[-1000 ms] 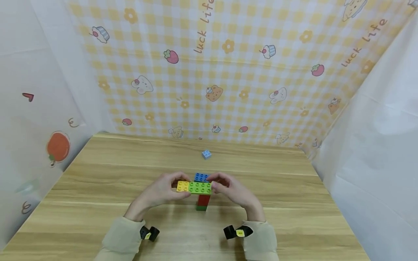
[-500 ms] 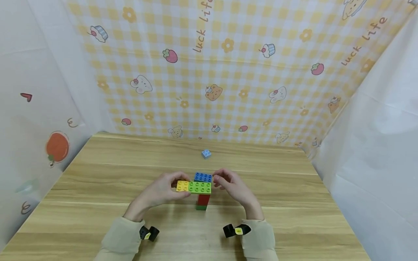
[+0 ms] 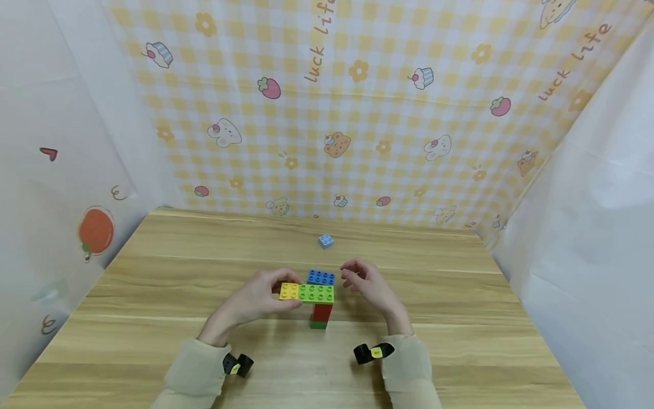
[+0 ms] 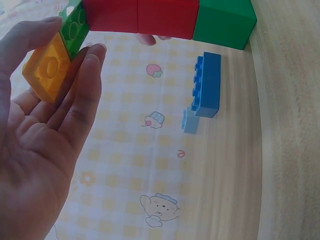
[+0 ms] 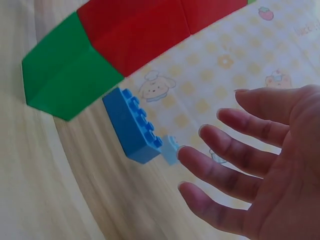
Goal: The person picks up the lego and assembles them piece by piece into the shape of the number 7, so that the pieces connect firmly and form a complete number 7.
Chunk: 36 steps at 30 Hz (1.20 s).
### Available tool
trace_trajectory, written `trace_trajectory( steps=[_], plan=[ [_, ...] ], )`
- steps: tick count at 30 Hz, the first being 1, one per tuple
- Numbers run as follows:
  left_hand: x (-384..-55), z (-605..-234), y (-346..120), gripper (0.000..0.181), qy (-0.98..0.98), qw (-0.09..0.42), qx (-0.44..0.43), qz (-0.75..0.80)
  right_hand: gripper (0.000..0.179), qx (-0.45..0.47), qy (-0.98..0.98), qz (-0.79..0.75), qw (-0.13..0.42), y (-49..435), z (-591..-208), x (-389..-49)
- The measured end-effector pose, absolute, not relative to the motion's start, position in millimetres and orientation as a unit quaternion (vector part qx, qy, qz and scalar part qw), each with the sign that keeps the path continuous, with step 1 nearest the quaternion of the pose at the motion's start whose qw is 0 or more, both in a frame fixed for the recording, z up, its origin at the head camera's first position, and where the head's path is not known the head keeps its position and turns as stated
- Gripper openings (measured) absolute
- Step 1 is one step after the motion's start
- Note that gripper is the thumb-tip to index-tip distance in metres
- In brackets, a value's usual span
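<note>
A tower of toy building bricks stands on the table: a green brick at the bottom, red bricks stacked above it. Across its top lies a light green brick, jutting out leftward. Flush with that brick's left end is a yellow brick, its hollow underside facing the left wrist camera. My left hand holds the yellow brick, thumb on the near side and fingers on the far side. My right hand hovers right of the tower, fingers loosely bent around nothing. Behind the tower lies a blue brick.
A small light blue brick lies farther back on the wooden table. A checked cloth hangs at the table's back edge, and white cloth flanks both sides.
My right hand has let go of the light green brick's right end and drawn back to the right. My left hand keeps its hold on the yellow brick.
</note>
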<state>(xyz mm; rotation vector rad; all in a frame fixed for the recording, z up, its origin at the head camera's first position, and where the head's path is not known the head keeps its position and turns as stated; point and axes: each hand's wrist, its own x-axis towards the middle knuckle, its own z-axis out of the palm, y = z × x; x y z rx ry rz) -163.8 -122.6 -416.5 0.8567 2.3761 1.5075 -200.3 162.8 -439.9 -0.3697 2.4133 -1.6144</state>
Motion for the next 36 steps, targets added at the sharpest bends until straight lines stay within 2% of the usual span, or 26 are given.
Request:
trace_trajectory(
  steps=[13, 24, 30, 36],
  plan=[
    [-163, -415, -122, 0.032, 0.812, 0.102, 0.282, 0.500, 0.025, -0.124, 0.845, -0.507, 0.113, 161, -445, -220],
    [-164, -413, -122, 0.034, 0.811, 0.105, 0.282, 0.501, 0.030, -0.180, 0.898, -0.363, 0.173, 143, -447, -234],
    [-163, -414, -122, 0.033, 0.809, 0.106, 0.283, 0.504, 0.028, -0.195, 0.917, -0.303, 0.172, 132, -448, -241],
    [-164, -414, -122, 0.031, 0.811, 0.099, 0.289, 0.500, 0.025, -0.196, 0.916, -0.305, 0.170, 133, -452, -243]
  ],
)
